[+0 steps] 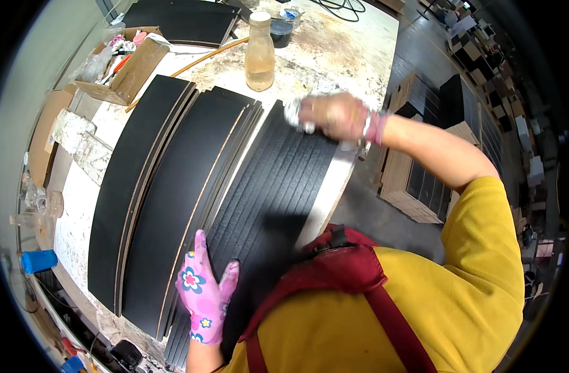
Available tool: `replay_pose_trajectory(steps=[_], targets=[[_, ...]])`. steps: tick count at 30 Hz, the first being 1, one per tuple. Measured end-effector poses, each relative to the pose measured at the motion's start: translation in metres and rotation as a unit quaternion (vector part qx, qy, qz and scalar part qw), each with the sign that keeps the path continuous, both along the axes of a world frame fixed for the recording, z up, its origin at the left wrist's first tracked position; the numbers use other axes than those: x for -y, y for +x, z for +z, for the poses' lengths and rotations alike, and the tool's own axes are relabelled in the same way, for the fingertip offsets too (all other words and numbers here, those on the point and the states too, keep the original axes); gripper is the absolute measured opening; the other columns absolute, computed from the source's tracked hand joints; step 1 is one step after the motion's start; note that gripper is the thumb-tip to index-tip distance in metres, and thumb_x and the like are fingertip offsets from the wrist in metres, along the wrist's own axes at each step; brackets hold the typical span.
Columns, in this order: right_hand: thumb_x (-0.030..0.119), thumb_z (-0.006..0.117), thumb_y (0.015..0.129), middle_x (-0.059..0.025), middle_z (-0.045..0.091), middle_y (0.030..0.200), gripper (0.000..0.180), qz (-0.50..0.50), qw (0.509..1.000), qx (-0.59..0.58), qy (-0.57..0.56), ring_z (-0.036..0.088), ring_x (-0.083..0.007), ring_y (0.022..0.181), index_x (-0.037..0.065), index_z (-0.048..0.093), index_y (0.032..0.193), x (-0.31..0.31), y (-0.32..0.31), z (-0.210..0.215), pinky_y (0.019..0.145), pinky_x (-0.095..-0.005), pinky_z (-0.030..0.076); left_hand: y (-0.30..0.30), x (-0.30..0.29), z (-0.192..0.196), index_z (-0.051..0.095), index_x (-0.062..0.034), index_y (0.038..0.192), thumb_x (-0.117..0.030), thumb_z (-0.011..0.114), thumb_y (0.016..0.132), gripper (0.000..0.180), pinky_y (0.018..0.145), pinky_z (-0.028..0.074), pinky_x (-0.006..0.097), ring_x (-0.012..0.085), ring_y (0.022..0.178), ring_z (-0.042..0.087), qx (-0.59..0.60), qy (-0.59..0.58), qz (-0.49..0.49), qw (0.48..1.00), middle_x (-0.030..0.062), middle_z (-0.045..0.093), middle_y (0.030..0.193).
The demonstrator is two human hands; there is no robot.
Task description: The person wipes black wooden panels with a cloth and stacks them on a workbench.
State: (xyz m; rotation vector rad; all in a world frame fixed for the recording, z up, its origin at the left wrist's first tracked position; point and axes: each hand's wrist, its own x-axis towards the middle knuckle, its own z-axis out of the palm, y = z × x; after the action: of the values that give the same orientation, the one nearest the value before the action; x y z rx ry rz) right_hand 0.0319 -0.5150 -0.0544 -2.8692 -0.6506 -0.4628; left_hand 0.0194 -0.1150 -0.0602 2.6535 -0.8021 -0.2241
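Note:
My left hand [203, 295], in a pink flowered glove, lies with thumb and fingers apart on the near end of a row of black boards [266, 186], whose long edges face up. At the far end of that row, my right hand [337, 117] is closed around a crumpled white cloth [295, 117] and pressed near the edges. Motion smears that hand a little. To the left lie two stacks of curved black panels, the middle stack [185, 180] beside the row and the outer stack [132, 186] farther left.
A clear bottle [260, 56] of cloudy liquid stands behind the panels, near a dark cup [281, 32]. An open cardboard box [126, 74] holds tools and plastic bags. More black panels [182, 22] lie at the back of the stained table [340, 43]. Stacked boards [421, 180] stand on the floor right.

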Motion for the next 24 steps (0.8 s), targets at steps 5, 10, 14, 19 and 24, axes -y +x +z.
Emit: replay_pose_trajectory(steps=[5,10,14,19,24], targets=[[0.015,0.056,0.083,-0.0083,0.063,0.1,0.02,-0.268,0.954,-0.121,-0.061,0.062,-0.0277,0.09,0.015,0.061,0.102,0.056,-0.011,0.024,0.074,-0.0346,0.051,-0.002,0.003,0.003,0.037,-0.0047,0.138,-0.031,0.067,0.074,0.076,0.075,0.046,0.043,0.037,0.082,0.057,-0.016,0.041,-0.005,0.999,0.0202,0.058,0.096],[0.019,0.063,0.079,-0.0087,0.056,0.089,0.017,-0.026,0.997,-0.079,0.005,0.058,-0.0269,0.083,0.013,0.058,0.093,-0.063,-0.024,0.019,0.068,-0.0381,0.05,-0.006,-0.003,-0.002,0.038,-0.0046,0.137,-0.04,0.064,0.075,0.076,0.072,0.046,0.043,0.0369,0.08,0.057,-0.002,0.018,0.004,1.0,0.0195,0.058,0.095],[0.013,0.06,0.077,-0.0068,0.055,0.088,0.014,-0.045,0.994,-0.015,0.099,0.057,-0.0272,0.077,0.011,0.058,0.091,-0.032,-0.02,0.001,0.062,-0.0374,0.049,-0.012,-0.001,-0.001,0.037,-0.0045,0.138,-0.043,0.064,0.076,0.077,0.071,0.045,0.042,0.0361,0.079,0.056,0.016,0.033,-0.015,0.999,0.0194,0.058,0.093],[0.01,0.053,0.08,-0.0106,0.055,0.088,0.011,-0.079,0.996,-0.042,-0.01,0.06,-0.0275,0.076,0.008,0.053,0.09,-0.041,-0.025,-0.001,0.058,-0.0384,0.051,-0.013,0.001,0.003,0.037,-0.0036,0.137,-0.043,0.062,0.077,0.076,0.074,0.045,0.043,0.038,0.081,0.056,0.008,0.027,-0.013,1.0,0.0213,0.058,0.094],[0.011,0.058,0.081,-0.0081,0.056,0.084,0.009,-0.139,0.99,-0.002,0.033,0.061,-0.0262,0.072,0.008,0.054,0.09,-0.027,-0.023,-0.012,0.059,-0.0348,0.051,-0.014,0.001,-0.001,0.037,-0.0049,0.137,-0.043,0.063,0.076,0.077,0.076,0.045,0.045,0.0388,0.084,0.057,-0.012,-0.011,-0.005,1.0,0.0223,0.059,0.097]])
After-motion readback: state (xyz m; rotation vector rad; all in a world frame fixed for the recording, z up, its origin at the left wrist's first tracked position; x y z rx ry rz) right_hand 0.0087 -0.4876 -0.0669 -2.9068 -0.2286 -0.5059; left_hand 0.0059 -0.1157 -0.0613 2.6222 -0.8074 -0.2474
